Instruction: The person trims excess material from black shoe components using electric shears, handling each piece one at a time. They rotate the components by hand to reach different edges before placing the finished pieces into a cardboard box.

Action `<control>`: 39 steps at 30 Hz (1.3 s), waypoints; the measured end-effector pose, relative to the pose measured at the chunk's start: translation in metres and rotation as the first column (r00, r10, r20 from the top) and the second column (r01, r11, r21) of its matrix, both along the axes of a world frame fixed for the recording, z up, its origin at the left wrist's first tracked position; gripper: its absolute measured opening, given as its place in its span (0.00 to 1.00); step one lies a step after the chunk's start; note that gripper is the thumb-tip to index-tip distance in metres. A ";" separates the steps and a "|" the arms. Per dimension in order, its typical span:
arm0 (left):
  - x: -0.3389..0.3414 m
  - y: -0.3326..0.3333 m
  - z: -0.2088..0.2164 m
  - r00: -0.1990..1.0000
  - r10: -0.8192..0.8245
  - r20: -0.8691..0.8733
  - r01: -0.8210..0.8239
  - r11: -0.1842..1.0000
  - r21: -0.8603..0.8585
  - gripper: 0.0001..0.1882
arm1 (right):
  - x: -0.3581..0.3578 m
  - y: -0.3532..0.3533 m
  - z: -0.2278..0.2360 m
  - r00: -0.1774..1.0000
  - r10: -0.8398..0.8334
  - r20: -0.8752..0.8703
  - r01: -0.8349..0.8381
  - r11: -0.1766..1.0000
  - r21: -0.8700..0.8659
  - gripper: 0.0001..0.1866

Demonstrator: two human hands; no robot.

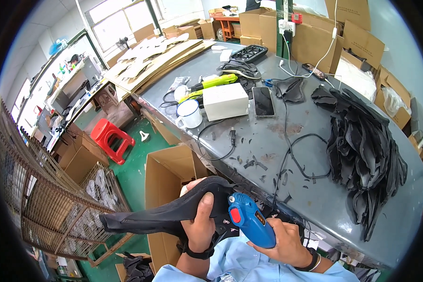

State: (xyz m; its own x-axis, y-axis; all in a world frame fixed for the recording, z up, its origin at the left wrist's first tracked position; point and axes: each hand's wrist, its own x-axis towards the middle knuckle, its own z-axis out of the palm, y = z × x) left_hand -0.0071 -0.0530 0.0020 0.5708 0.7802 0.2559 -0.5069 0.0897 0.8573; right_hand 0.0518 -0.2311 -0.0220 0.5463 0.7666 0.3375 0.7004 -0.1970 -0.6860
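My left hand (201,217) grips a long, curved black foam piece (160,217), thumb on top and fingers behind it. One narrow end of the piece reaches out to the left; the rounded end rises by the table's edge. In my right hand (287,242) is a blue handheld electric cutter (253,220) with a red button. Its head is up against the right end of the foam piece; the blade itself is hidden. Across the table at the right lies a heap of similar black foam pieces (359,145).
Small black scraps (254,164) and a black cable (292,155) lie on the grey table (310,207). Farther back are a white box (225,101), a mug (189,114) and a phone (263,102). Below stand an open carton (167,176), a wire cage (47,202) and a red stool (112,140).
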 end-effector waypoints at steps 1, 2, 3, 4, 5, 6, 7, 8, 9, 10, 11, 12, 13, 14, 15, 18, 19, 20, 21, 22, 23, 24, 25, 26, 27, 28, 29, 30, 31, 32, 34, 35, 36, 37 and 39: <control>0.001 -0.002 0.001 1.000 0.007 -0.003 -0.007 1.000 -0.009 0.17 | 0.000 -0.001 0.001 1.000 -0.003 0.001 0.003 1.000 -0.001 0.31; 0.002 -0.002 0.001 1.000 0.004 -0.002 -0.004 1.000 -0.009 0.17 | 0.000 -0.001 0.002 1.000 -0.004 -0.026 0.004 1.000 -0.008 0.31; 0.000 -0.001 0.000 1.000 -0.007 -0.014 0.007 1.000 -0.015 0.16 | 0.000 0.000 0.002 0.998 0.003 -0.055 -0.004 1.000 -0.015 0.31; -0.001 0.000 -0.001 0.999 -0.018 -0.027 0.017 1.000 -0.021 0.16 | 0.000 0.001 0.002 0.998 0.010 -0.058 -0.010 1.000 -0.015 0.31; -0.003 0.001 0.000 1.000 -0.011 -0.029 0.010 1.000 -0.021 0.16 | 0.000 0.001 0.002 0.998 0.017 -0.056 -0.017 1.000 -0.014 0.31; -0.004 0.002 0.002 0.996 -0.046 -0.079 0.044 0.999 -0.021 0.16 | 0.000 0.000 0.003 0.999 0.011 -0.052 -0.012 1.000 -0.015 0.31; -0.004 0.003 0.004 0.988 -0.080 -0.128 0.078 0.997 -0.021 0.16 | 0.000 -0.001 0.004 0.999 0.005 -0.052 -0.005 1.000 -0.015 0.31; -0.006 0.006 0.005 0.988 -0.087 -0.128 0.085 0.996 -0.022 0.16 | 0.000 -0.002 0.005 0.999 -0.005 -0.043 0.005 1.000 -0.016 0.31; -0.008 0.011 0.005 0.966 -0.148 -0.211 0.152 0.988 0.001 0.15 | 0.000 -0.002 0.005 0.999 -0.010 -0.036 0.009 1.000 -0.017 0.30; -0.010 0.016 0.006 0.933 -0.207 -0.294 0.222 0.975 0.019 0.15 | 0.000 -0.003 0.003 0.999 -0.013 -0.036 0.012 1.000 -0.017 0.30; -0.010 0.019 0.008 0.932 -0.211 -0.294 0.226 0.974 0.019 0.15 | 0.001 -0.003 0.000 0.999 -0.022 0.036 0.023 1.000 -0.006 0.30; -0.012 0.022 0.012 0.913 -0.226 -0.340 0.260 0.964 0.057 0.15 | 0.001 -0.002 -0.002 0.994 -0.025 0.105 0.024 1.000 0.006 0.29; -0.012 0.026 0.014 0.891 -0.239 -0.386 0.296 0.951 0.094 0.15 | 0.000 -0.003 -0.003 0.994 -0.022 0.103 0.022 1.000 0.007 0.29; -0.012 0.029 0.014 0.879 -0.267 -0.396 0.314 0.948 0.057 0.14 | 0.000 -0.003 -0.004 0.993 -0.017 0.119 0.022 0.999 -0.041 0.28; -0.013 0.036 0.017 0.878 -0.267 -0.397 0.314 0.948 0.057 0.14 | -0.001 -0.005 -0.005 0.991 -0.011 0.135 0.023 0.996 -0.089 0.28; -0.013 0.054 0.021 0.646 -0.360 -0.673 0.593 0.792 0.146 0.14 | -0.002 -0.005 -0.014 0.993 0.011 0.118 -0.006 0.999 -0.044 0.28; -0.011 0.055 0.018 0.645 -0.362 -0.673 0.596 0.790 0.145 0.14 | -0.002 -0.005 -0.013 0.993 0.008 0.118 -0.003 0.999 -0.045 0.28; -0.008 0.058 0.015 0.640 -0.331 -0.694 0.636 0.735 0.236 0.14 | -0.002 -0.005 -0.012 0.997 0.010 0.083 -0.007 0.999 -0.037 0.28; -0.005 0.060 0.012 0.637 -0.297 -0.711 0.671 0.668 0.321 0.14 | -0.002 -0.004 -0.010 0.999 0.013 0.048 -0.012 0.999 -0.030 0.28; -0.004 0.059 0.007 0.677 -0.229 -0.699 0.655 0.621 0.431 0.16 | -0.002 -0.003 -0.010 0.999 0.015 0.048 -0.013 0.999 -0.029 0.28; -0.003 0.059 0.002 0.678 -0.227 -0.699 0.654 0.622 0.431 0.16 | -0.002 -0.003 -0.009 0.999 0.035 0.013 -0.035 0.999 -0.015 0.29; -0.001 0.058 -0.003 0.727 -0.191 -0.660 0.620 0.598 0.509 0.16 | -0.001 -0.002 -0.009 0.998 0.057 -0.022 -0.057 0.998 -0.002 0.30; 0.000 0.057 -0.008 0.773 -0.157 -0.615 0.580 0.570 0.582 0.16 | 0.000 -0.001 -0.008 0.998 0.060 -0.022 -0.060 0.998 -0.002 0.30; -0.002 0.053 -0.017 0.776 -0.152 -0.613 0.574 0.573 0.585 0.16 | 0.000 -0.002 -0.006 0.991 0.094 -0.091 -0.094 0.996 0.004 0.30; 0.001 0.049 -0.027 0.818 -0.161 -0.553 0.519 0.622 0.586 0.16 | 0.003 -0.001 -0.005 0.979 0.123 -0.162 -0.123 0.992 0.010 0.31; 0.003 0.046 -0.033 0.856 -0.165 -0.490 0.462 0.669 0.582 0.16 | 0.004 -0.001 -0.002 0.980 0.122 -0.159 -0.122 0.992 0.008 0.31; 0.006 0.044 -0.035 0.858 -0.166 -0.487 0.460 0.670 0.582 0.16 | 0.005 0.000 0.003 0.966 0.140 -0.217 -0.139 0.990 0.022 0.29; 0.009 0.042 -0.036 0.855 -0.133 -0.502 0.461 0.638 0.617 0.15 | 0.007 0.001 0.007 0.948 0.159 -0.277 -0.155 0.987 0.036 0.27; 0.011 0.039 -0.036 0.851 -0.099 -0.515 0.463 0.603 0.649 0.15 | 0.007 0.001 0.009 0.948 0.158 -0.276 -0.155 0.987 0.034 0.27; 0.014 0.033 -0.038 0.853 -0.111 -0.510 0.445 0.666 0.598 0.12 | 0.008 0.002 0.011 0.944 0.165 -0.286 -0.161 0.986 0.038 0.27; 0.012 0.029 -0.044 0.869 -0.075 -0.489 0.402 0.683 0.610 0.11 | 0.010 0.005 0.014 0.937 0.184 -0.297 -0.179 0.983 0.042 0.27; 0.011 0.028 -0.047 0.883 -0.043 -0.467 0.363 0.694 0.622 0.10 | 0.010 0.006 0.015 0.935 0.194 -0.296 -0.185 0.981 0.056 0.28; 0.012 0.026 -0.049 0.884 -0.047 -0.465 0.364 0.693 0.622 0.10 | 0.010 0.006 0.017 0.936 0.195 -0.292 -0.183 0.981 0.070 0.28; 0.013 0.025 -0.051 0.880 -0.047 -0.472 0.374 0.682 0.629 0.09 | 0.010 0.006 0.017 0.937 0.192 -0.291 -0.180 0.981 0.069 0.28; 0.012 0.025 -0.059 0.876 -0.048 -0.479 0.384 0.670 0.635 0.08 | 0.010 0.006 0.018 0.930 0.191 -0.314 -0.171 0.981 0.092 0.33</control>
